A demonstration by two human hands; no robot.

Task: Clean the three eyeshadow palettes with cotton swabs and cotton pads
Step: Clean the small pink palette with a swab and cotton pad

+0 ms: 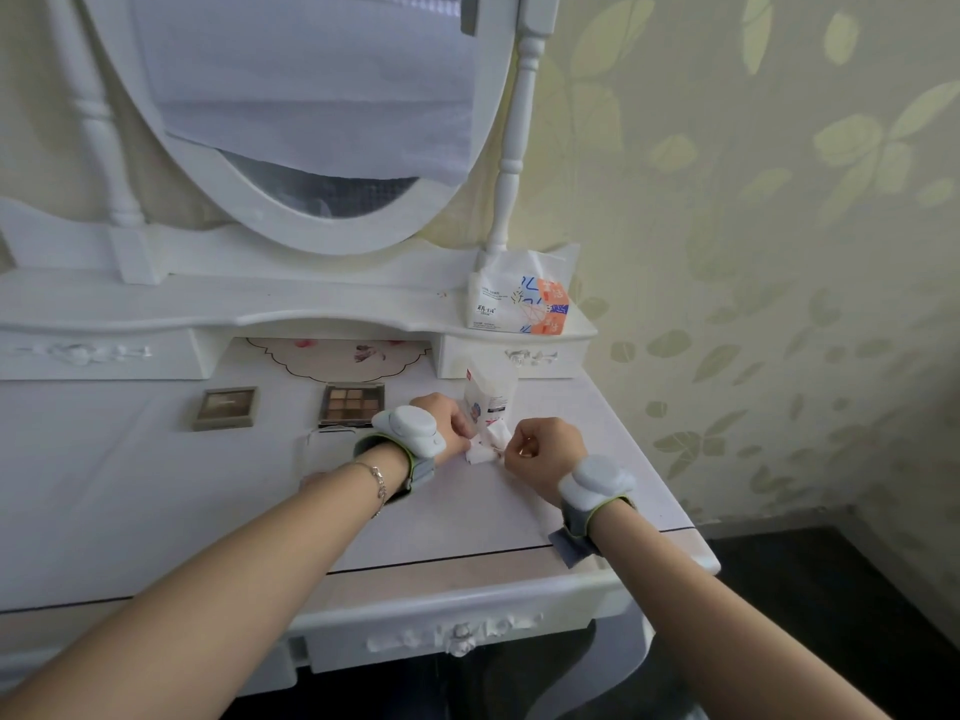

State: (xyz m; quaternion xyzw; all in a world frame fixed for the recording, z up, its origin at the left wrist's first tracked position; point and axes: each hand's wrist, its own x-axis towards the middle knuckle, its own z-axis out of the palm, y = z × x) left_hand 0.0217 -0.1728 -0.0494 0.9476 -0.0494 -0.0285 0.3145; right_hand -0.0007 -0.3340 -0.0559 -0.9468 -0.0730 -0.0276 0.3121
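1. Left hand (451, 426): fingers curled, pinching the near edge of a white cotton-supply pack (487, 407) that stands toward the table's right side.
2. Right hand (540, 446): fingers curled tight at the pack's torn, crumpled lower end. It appears to pinch something thin there, possibly a swab; too small to confirm.
3. Palettes: an open palette (352, 403) with brown pans lies just left of the left hand. A second palette (226, 407) lies further left, well apart. A clear flat item (324, 449) beside the left wrist may be the third; I cannot tell.
4. Judgement on stage: supplies are being drawn out; no palette shows wiping under way.
5. Risk: the pack is light and upright, so a sharp pull could tip it or spill its contents. The left wrist hangs close over the open palette; a drop of the forearm could smear pigment onto skin or the table.
6. Surface: a white dressing table (467, 517) with a glass-like top, pale enough to show any loose powder.
7. Room: an oval mirror (291, 111) partly covered, a tissue pack (519, 304) on the upper shelf, leaf-patterned wallpaper (779, 200), and dark floor at right.
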